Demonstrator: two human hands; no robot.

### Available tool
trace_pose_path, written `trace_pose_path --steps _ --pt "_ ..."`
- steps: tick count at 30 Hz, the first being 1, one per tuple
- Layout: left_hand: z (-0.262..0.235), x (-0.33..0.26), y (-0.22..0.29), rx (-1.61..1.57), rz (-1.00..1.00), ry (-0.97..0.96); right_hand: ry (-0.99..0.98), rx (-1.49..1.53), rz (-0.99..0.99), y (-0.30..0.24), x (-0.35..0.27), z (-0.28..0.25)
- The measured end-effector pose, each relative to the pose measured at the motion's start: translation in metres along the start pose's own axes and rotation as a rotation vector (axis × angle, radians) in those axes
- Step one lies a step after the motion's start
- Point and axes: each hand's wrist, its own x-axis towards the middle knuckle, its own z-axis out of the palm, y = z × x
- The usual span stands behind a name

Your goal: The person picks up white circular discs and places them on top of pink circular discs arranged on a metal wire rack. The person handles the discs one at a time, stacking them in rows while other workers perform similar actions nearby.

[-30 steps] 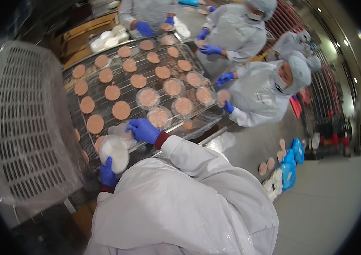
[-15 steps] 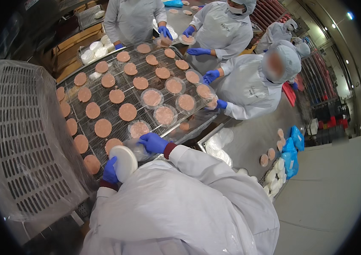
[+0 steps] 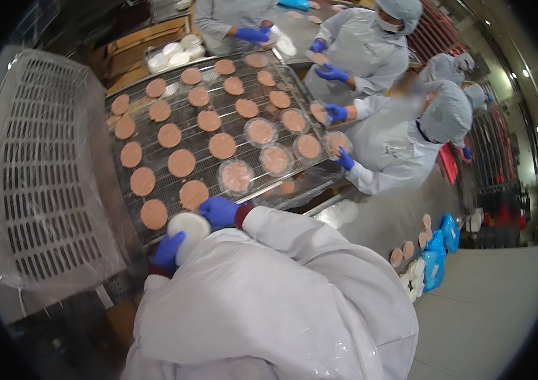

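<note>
My left hand (image 3: 167,250), in a blue glove, holds a stack of white round discs (image 3: 188,228) against my white coat, at the near edge of a wire conveyor belt (image 3: 174,190). My right hand (image 3: 218,211), also gloved in blue, lies on the stack's top with its fingers curled over the uppermost disc. Round pinkish patties (image 3: 181,163) lie in rows on the belt. The nearest bare patty (image 3: 193,194) is just beyond my right hand. Several patties to its right sit under clear round covers (image 3: 237,176).
Three co-workers in white coats and blue gloves (image 3: 336,113) handle patties along the belt's right side and far end. A white perforated crate wrapped in plastic film (image 3: 41,171) stands on the left. White discs (image 3: 170,54) are stacked at the far end. Blue bags (image 3: 436,259) lie lower right.
My right hand has drawn back from a patty on the belt to the top of the disc stack. The view has shifted, so the belt now shows farther up.
</note>
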Motion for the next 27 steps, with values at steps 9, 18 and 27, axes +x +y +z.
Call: trace_pose_path --steps 9,18,27 --pt "-0.01 0.0 -0.024 -0.217 0.119 0.177 0.59 -0.081 0.306 0.101 0.036 -0.094" --pt "-0.017 0.012 -0.018 -0.155 0.222 0.512 0.653 -0.285 0.148 0.135 0.116 -0.053" --pt "-0.012 0.028 0.0 -0.177 0.316 0.586 0.21 0.219 -0.05 -0.045 0.071 -0.002"
